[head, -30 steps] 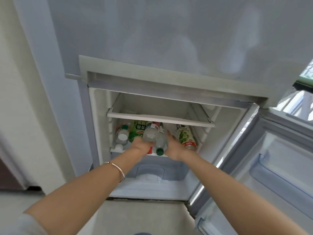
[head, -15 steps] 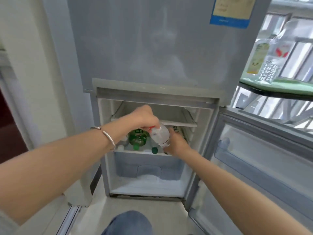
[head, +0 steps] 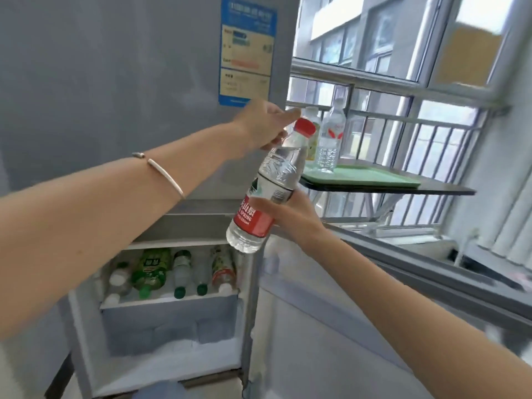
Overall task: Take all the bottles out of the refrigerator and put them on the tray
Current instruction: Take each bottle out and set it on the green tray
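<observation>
- Bottle (head: 266,194), clear with a red cap and red label, is held between both hands in front of the fridge (head: 115,82), outside it and not yet on the tray (head: 365,177).
- The right hand (head: 290,214) is wrapped around the bottle's lower half at the label, fingers closed on it from behind and below.
- The left hand (head: 264,125) is pinched at the neck, just beside the cap; its fingertips are closed there, though how firmly the neck is gripped cannot be told.
- The bottle's long axis is tilted, cap up and toward the tray, base down and toward the fridge.
- The tray, green, lies beyond and to the right of both hands, on a dark shelf (head: 403,190) by the window. It is nearer the right hand, so a one-handed carry by that hand seems likely.
- Two bottles (head: 328,139) are already stood upright at the tray's near-left corner, just past the left hand; the rest of the tray is bare.
- For placement, the bottle would have to be brought upright and set to the right of those two, so that they are not knocked.
- Below the hands, several bottles (head: 172,272) are left lying on the fridge shelf, caps toward the person, so much of the task remains.
</observation>
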`<state>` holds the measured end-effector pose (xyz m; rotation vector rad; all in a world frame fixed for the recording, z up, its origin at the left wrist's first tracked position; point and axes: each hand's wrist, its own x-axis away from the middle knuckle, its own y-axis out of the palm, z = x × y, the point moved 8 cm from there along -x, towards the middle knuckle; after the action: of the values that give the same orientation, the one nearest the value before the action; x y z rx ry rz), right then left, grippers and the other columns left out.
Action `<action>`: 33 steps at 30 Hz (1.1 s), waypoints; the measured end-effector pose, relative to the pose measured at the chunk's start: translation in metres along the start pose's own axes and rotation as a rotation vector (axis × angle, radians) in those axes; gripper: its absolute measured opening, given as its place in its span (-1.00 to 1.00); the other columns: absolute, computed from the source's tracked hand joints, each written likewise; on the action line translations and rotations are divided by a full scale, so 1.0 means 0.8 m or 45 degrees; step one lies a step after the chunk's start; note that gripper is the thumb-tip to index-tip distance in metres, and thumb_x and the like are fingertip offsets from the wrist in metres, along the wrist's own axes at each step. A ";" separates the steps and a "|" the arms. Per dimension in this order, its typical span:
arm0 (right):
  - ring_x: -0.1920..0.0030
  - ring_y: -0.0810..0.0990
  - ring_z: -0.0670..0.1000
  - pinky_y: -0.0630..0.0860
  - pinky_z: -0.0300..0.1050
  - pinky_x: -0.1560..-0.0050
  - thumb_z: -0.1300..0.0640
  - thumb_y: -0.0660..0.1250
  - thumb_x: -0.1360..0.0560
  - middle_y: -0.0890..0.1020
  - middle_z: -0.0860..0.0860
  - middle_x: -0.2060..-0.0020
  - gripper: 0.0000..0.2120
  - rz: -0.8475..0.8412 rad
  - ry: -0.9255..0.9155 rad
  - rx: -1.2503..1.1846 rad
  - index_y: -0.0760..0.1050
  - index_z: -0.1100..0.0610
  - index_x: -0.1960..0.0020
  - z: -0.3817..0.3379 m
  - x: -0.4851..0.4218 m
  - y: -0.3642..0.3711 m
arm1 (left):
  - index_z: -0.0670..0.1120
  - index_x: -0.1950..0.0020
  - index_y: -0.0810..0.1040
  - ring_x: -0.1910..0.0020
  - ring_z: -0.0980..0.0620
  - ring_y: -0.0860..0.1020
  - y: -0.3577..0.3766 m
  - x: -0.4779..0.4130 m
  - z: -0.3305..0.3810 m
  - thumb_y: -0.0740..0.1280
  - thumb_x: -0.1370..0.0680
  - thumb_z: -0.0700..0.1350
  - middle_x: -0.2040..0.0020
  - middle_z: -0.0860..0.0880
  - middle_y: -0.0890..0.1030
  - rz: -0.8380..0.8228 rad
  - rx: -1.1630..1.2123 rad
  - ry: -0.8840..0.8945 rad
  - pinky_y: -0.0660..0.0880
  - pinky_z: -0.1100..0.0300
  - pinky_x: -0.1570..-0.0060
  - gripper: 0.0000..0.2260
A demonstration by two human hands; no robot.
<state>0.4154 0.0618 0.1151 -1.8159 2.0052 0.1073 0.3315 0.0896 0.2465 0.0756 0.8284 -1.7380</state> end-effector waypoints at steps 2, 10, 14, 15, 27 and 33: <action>0.01 0.68 -0.03 0.64 -0.08 -0.03 0.09 0.57 -0.31 0.68 0.00 -0.02 -0.49 0.130 -0.058 0.062 0.46 0.06 -0.19 -0.015 -0.014 -0.048 | -0.06 0.18 0.50 0.26 0.04 0.50 0.024 -0.019 0.002 0.19 -0.61 0.03 0.25 0.00 0.53 0.038 0.012 -0.009 0.52 0.18 0.17 -0.74; -0.05 0.56 0.08 0.55 -0.08 -0.01 0.01 0.58 -0.27 0.51 0.10 -0.06 -0.10 0.610 -0.024 0.503 0.14 0.24 -0.40 -0.043 -0.105 -0.245 | -0.24 -0.30 0.45 -0.12 -0.12 0.55 0.173 -0.118 -0.002 0.15 -0.59 -0.28 -0.17 -0.19 0.55 -0.063 0.238 0.002 0.55 0.02 -0.12 -0.71; -0.26 0.50 0.16 0.50 -0.03 -0.16 -0.06 0.57 -0.29 0.47 0.18 -0.29 -0.08 0.831 0.071 0.716 0.16 0.16 -0.47 -0.009 -0.173 -0.324 | -0.15 -0.48 0.34 -0.11 -0.10 0.57 0.249 -0.187 -0.012 0.14 -0.61 -0.29 -0.33 -0.19 0.50 -0.109 0.285 -0.076 0.57 0.16 0.07 -0.58; -0.28 0.49 0.17 0.48 -0.04 -0.16 -0.05 0.57 -0.29 0.46 0.18 -0.31 -0.08 0.852 0.097 0.747 0.15 0.16 -0.48 0.001 -0.191 -0.339 | -0.16 -0.48 0.31 -0.11 -0.10 0.57 0.266 -0.205 -0.016 0.14 -0.61 -0.29 -0.32 -0.19 0.50 -0.141 0.315 -0.099 0.53 0.18 0.10 -0.58; -0.14 0.53 0.14 0.52 -0.10 0.17 0.04 0.53 -0.36 0.51 0.11 -0.18 -0.29 0.741 0.189 0.549 0.25 0.18 -0.35 0.119 -0.362 -0.391 | -0.16 -0.24 0.45 -0.07 -0.11 0.59 0.360 -0.343 -0.088 0.26 -0.53 -0.18 -0.10 -0.16 0.61 -0.175 0.455 -0.187 0.57 -0.04 -0.12 -0.71; -0.11 0.53 0.05 0.36 -0.13 -0.11 0.20 0.44 -0.43 0.57 -0.05 0.01 -0.34 0.473 0.222 0.593 0.22 0.03 -0.43 0.150 -0.372 -0.374 | -0.15 -0.36 0.45 -0.19 -0.17 0.55 0.366 -0.340 -0.106 0.15 -0.57 -0.25 -0.21 -0.18 0.59 -0.178 0.447 -0.234 0.48 0.09 -0.15 -0.63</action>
<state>0.7494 0.3380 0.1822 -1.1904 2.2341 -0.3891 0.6496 0.3322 0.1632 0.0930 0.3964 -1.9749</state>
